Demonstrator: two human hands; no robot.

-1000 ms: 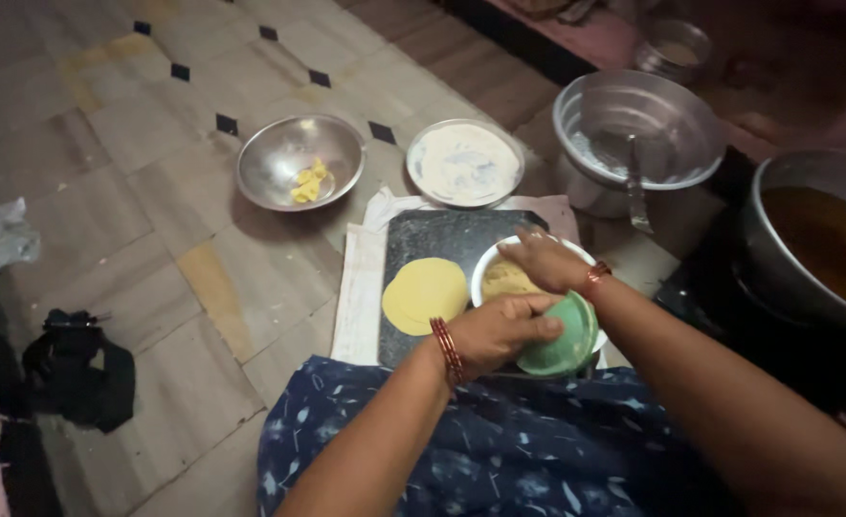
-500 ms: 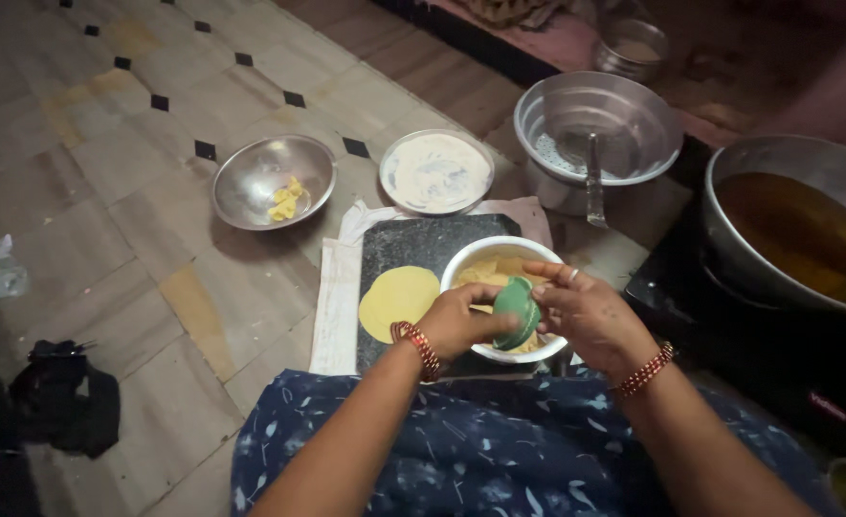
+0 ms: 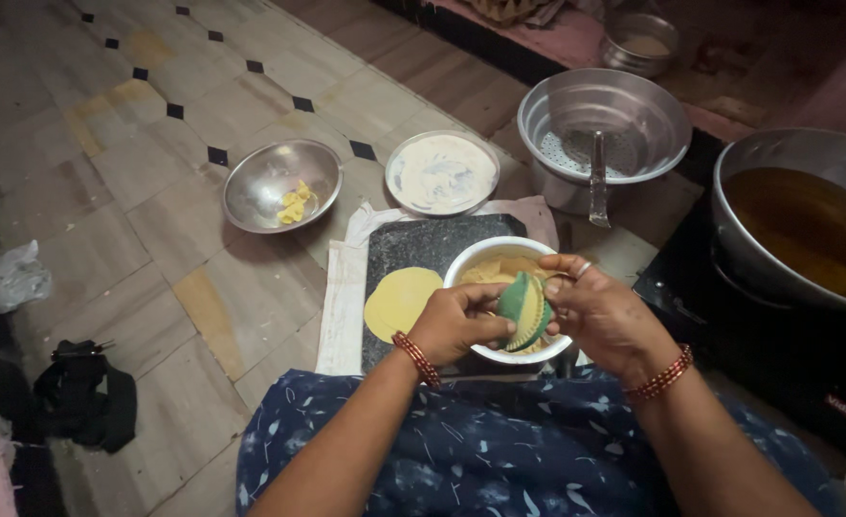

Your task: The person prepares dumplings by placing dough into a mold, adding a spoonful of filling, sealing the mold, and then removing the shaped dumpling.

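Note:
My left hand (image 3: 456, 324) and my right hand (image 3: 603, 316) both grip a green hinged pastry mould (image 3: 523, 311) with yellow dough pressed in it, held partly folded above a white bowl (image 3: 471, 263) of yellow filling. The bowl rests on a dark slab (image 3: 413, 244) lying on a white cloth (image 3: 342, 297). A flat round of yellow dough (image 3: 399, 302) lies on the slab just left of my left hand.
A steel bowl (image 3: 251, 191) with yellow bits and a steel plate of white flour (image 3: 440, 172) sit on the tiled floor. A big steel pot with a strainer ladle (image 3: 600, 129) stands behind. A pan of brown oil (image 3: 801, 225) is on a stove at the right.
The mould has been lifted off the bowl and turned from flat to partly folded upright between both hands. The view has shifted slightly left.

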